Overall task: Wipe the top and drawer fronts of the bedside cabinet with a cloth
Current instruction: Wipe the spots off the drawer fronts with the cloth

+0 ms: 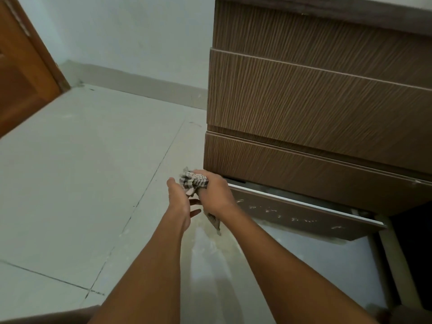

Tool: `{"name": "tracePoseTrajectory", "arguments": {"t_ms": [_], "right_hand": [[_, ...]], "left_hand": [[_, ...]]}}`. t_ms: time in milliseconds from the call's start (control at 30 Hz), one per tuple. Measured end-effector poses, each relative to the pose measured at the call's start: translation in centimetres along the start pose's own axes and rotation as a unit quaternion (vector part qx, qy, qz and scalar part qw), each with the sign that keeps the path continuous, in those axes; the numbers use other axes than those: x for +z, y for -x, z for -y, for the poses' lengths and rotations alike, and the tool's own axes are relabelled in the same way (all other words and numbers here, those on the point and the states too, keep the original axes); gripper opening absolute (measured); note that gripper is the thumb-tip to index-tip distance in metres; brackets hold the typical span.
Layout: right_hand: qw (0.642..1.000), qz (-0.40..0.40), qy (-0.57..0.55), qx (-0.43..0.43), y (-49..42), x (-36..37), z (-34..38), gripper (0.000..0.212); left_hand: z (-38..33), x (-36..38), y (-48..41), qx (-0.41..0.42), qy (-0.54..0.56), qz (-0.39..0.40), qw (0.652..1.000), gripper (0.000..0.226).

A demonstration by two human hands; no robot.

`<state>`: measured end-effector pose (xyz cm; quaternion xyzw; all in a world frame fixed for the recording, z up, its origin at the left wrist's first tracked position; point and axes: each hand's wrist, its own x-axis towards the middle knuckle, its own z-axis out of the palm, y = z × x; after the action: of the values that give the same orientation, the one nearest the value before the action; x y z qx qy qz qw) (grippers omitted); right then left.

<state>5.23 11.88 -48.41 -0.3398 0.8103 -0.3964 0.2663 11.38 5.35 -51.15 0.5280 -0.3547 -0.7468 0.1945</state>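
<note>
While the right hand [215, 192] clutches the bunched-up checked cloth [194, 181] down by the front left corner of the bedside cabinet [304, 101], the left hand [180, 199] sits loose-fingered right next to it. The bottom drawer front [292, 213] is sticking out, with white scuffs all over it.

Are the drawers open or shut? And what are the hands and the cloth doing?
Cloth: bunched up, held above the floor.
Right hand: gripping the cloth.
Left hand: fingers relaxed, right beside the cloth.
Bottom drawer: pulled partly out, white marks on its front.
Upper drawers: shut.
</note>
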Motion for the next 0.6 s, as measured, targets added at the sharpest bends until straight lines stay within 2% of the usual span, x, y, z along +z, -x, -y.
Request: {"name": "tracePoseTrajectory", "arguments": {"t_ms": [67, 133, 233, 300, 400, 467, 533, 600], "right_hand": [[0.999, 0.02, -0.05, -0.004, 0.5, -1.0, -0.2, 0.044], [0.996, -0.008, -0.086, 0.005, 1.8, -2.0, -1.1, 0.042], [0.986, -0.058, -0.152, 0.038, 4.6, -3.4, -3.7, 0.043], [0.972, -0.099, -0.188, 0.097, 6.6, -4.2, -6.1, 0.041], [0.937, -0.162, -0.239, 0.199, 8.9, -5.0, -9.5, 0.02], [0.9, -0.2, -0.294, 0.252, 9.6, -5.3, -11.1, 0.01], [0.87, -0.212, -0.347, 0.28, 9.9, -5.4, -11.8, 0.008], [0.86, -0.208, -0.367, 0.288, 10.0, -5.4, -12.1, 0.01]], "left_hand": [[0.2, -0.1, 0.0, -0.001, 0.003, 0.011, 1.0, 0.071], [0.4, -0.2, 0.0, -0.007, -0.012, 0.029, 0.999, 0.07], [0.3, 0.0, 0.4, 0.002, -0.08, 0.045, 0.996, 0.049], [0.3, 0.3, 0.7, 0.018, -0.13, 0.029, 0.991, 0.03], [0.4, 0.9, 0.7, 0.048, -0.155, 0.006, 0.987, 0.017], [0.6, 1.2, 0.5, 0.063, -0.158, -0.006, 0.985, 0.014], [0.8, 1.4, 0.3, 0.07, -0.161, -0.019, 0.984, 0.015], [0.8, 1.6, 0.2, 0.071, -0.161, -0.03, 0.984, 0.019]]}}
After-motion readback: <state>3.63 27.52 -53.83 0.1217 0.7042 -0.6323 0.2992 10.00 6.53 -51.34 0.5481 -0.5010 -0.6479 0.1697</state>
